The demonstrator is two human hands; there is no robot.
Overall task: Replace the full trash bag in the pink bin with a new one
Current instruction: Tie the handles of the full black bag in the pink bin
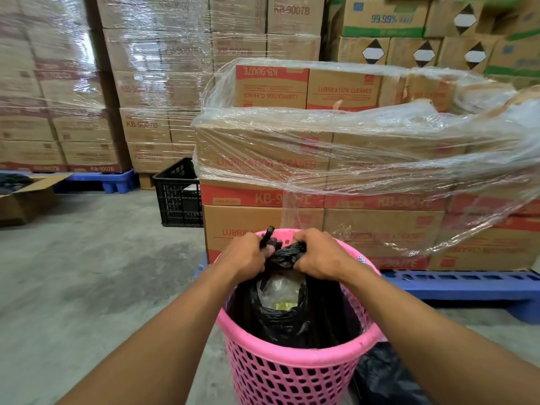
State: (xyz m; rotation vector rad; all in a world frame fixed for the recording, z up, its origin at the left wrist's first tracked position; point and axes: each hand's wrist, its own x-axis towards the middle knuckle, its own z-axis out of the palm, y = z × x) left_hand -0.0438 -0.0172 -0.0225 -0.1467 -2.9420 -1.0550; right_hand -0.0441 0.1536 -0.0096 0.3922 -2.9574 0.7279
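Nearest the camera, two bare forearms reach forward over a round pink plastic bin with a perforated lattice wall, which stands on a grey concrete floor. Inside the bin sits a full black plastic trash bag, its mouth partly gathered; pale and yellowish rubbish shows through the gap below the hands. The left hand is clenched on a twisted strip of the bag's top edge, one end poking up past the knuckles. The right hand is clenched on a bunched wad of the same bag, just beside the left; both are over the far side of the bin. At the bin's right foot lies a crumpled mass of black plastic film, partly cut off by the frame edge. Just behind the bin, a stack of tan and red cardboard cartons marked "LUBRICATION CLEANER" rests on a blue plastic pallet, with loose clear stretch wrap billowing around its top. Left of the stack stands a black plastic crate; further left, an open cardboard box. Farthest back, wrapped carton stacks fill the view.
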